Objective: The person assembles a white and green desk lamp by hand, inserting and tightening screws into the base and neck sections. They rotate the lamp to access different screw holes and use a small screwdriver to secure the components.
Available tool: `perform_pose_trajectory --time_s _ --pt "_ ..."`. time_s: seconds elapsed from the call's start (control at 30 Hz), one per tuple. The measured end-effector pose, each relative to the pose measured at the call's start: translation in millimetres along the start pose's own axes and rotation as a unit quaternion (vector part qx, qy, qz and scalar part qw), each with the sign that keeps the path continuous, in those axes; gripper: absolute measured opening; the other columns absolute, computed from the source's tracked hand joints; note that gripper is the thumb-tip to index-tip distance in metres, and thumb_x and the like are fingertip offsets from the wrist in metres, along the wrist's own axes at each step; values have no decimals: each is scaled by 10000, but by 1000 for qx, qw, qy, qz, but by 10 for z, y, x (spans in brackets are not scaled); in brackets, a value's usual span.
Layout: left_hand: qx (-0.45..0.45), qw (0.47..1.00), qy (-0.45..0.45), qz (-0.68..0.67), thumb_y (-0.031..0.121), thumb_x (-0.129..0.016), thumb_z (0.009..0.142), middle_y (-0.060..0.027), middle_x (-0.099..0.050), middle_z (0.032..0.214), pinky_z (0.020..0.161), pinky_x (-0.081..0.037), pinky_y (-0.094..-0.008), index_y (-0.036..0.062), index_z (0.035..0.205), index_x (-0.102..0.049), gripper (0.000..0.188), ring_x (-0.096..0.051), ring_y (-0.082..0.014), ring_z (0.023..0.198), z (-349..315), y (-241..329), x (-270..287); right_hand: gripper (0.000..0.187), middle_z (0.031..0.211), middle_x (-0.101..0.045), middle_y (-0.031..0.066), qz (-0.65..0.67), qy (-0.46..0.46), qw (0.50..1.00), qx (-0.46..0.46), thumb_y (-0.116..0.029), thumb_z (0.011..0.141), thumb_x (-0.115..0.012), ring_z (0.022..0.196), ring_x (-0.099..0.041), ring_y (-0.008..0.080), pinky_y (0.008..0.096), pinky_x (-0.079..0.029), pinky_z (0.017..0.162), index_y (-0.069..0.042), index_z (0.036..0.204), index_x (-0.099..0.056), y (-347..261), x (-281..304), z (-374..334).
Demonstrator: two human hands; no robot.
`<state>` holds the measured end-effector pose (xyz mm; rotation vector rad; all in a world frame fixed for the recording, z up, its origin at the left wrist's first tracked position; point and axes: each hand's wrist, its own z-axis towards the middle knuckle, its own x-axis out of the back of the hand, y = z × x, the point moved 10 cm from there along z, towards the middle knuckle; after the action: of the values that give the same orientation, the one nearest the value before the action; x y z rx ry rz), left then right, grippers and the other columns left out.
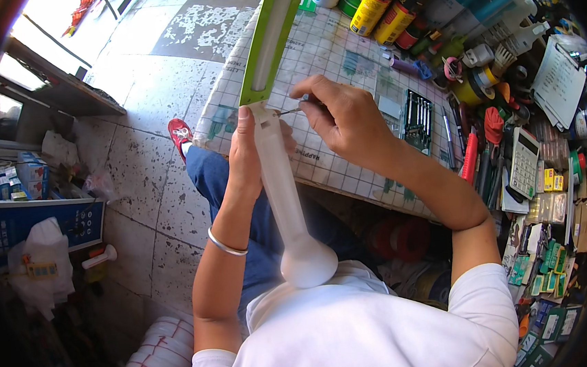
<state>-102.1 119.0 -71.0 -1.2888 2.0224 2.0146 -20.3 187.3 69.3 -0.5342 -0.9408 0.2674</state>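
Note:
My left hand (243, 153) is closed round the neck of a white lamp-like appliance (281, 184), its thumb stretched up along the side near the joint. The appliance has a long green-edged head (275, 40) reaching away over the table. Its rounded white end (308, 262) rests against my shirt. At the joint, my right hand (343, 119) pinches a thin metal screwdriver (290, 111), whose shaft points at the side of the joint. Most of that tool's handle is hidden by my fingers.
The table (325, 60) has a gridded cover. On it lie a case of small screwdriver bits (416, 122) and a red utility knife (469, 156). Spray cans (371, 12), bottles, a calculator (523, 162) and many small boxes crowd the right side. A blue box (42, 227) stands left.

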Motion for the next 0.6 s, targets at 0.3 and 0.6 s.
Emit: perform_pose_trajectory --time_s 0.3,0.6 --pt "3 1000 -15 4 577 -338 917 -105 -605 780 603 -516 -298 0 1034 -524 617 -613 -172 654 -3 -2 -20 132 820 -629 76 150 46 982 -105 -57 827 -622 713 -641 170 288 -499 642 -29 952 -589 328 140 -65" --pt "2 1000 -13 4 580 -346 913 -111 -609 792 622 -529 -303 -3 1036 -524 621 -627 -179 678 -7 -5 -5 343 650 -583 103 154 -49 958 -237 -304 930 -524 569 -552 190 305 -414 542 -4 779 -600 640 -145 -102"
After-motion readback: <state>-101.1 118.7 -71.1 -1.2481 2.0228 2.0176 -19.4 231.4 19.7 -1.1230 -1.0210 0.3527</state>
